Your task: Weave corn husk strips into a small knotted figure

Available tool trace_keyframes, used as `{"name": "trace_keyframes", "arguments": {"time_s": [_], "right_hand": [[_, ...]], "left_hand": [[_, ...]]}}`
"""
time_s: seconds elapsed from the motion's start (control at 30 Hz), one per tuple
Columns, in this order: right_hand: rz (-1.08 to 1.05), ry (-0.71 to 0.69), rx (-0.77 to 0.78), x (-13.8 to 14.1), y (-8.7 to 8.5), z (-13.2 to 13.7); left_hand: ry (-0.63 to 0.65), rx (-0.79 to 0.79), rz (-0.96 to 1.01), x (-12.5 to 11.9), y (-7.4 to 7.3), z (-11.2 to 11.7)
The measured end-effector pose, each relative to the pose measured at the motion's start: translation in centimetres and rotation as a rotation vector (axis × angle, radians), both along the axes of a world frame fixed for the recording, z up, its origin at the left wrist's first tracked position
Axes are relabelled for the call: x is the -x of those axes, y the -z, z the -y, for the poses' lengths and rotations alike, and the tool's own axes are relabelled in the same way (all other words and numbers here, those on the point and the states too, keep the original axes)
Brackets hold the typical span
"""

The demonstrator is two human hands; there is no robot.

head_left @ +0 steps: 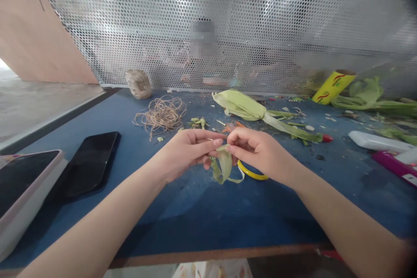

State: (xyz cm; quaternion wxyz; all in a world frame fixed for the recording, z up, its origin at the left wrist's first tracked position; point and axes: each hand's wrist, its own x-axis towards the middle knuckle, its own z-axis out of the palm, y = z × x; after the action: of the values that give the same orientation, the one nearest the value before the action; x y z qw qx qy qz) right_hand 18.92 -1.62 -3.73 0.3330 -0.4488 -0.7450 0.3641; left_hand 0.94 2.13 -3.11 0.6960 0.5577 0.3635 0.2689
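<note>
My left hand (pixel 192 150) and my right hand (pixel 254 150) meet over the middle of the blue table. Between their fingertips they pinch a pale green strip of corn husk (pixel 224 165), which curls and hangs down below the fingers. A yellow ring-shaped handle (pixel 252 173) lies on the table under my right hand, partly hidden by it. Just beyond the hands sits a larger bundle of corn husk (pixel 243 105), bulging at one end and trailing loose strips to the right. A tangled heap of brown twine (pixel 163 114) rests to the left behind my left hand.
At the left are a black phone (pixel 93 163) and a device in a pink-edged case (pixel 29 186). A jar-like object (pixel 139 84) stands before the perforated metal screen (pixel 156 21). A yellow tube (pixel 334 87), more husk leaves (pixel 368 97) and a purple object (pixel 395 167) lie right.
</note>
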Motion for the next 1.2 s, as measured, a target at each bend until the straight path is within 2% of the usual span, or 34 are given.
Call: {"name": "trace_keyframes", "arguments": {"time_s": [0.23,0.43,0.63,0.73,0.93,1.03,1.2], "right_hand": [[0.172,0.037,-0.154,0.13,-0.09,-0.02],[0.136,-0.027,-0.011,0.05,-0.1,-0.12],[0.104,-0.043,0.031,0.11,-0.29,-0.06],[0.109,-0.042,0.005,0.13,-0.35,0.03],[0.145,-0.078,-0.088,-0.27,-0.34,-0.05],[0.137,-0.079,-0.079,-0.3,-0.3,-0.1],[0.113,-0.069,0.024,0.02,-0.02,-0.13]], "left_hand": [[0.056,-0.02,-0.051,0.16,0.08,0.06],[0.041,-0.094,-0.075,0.32,-0.07,0.11],[0.049,-0.124,-0.078,0.4,0.19,0.02],[0.033,-0.14,-0.084,0.32,0.17,0.01],[0.091,-0.12,-0.069,0.42,-0.03,0.06],[0.056,-0.125,-0.088,0.34,-0.04,0.09],[-0.032,-0.225,-0.136,0.21,0.21,0.17]]}}
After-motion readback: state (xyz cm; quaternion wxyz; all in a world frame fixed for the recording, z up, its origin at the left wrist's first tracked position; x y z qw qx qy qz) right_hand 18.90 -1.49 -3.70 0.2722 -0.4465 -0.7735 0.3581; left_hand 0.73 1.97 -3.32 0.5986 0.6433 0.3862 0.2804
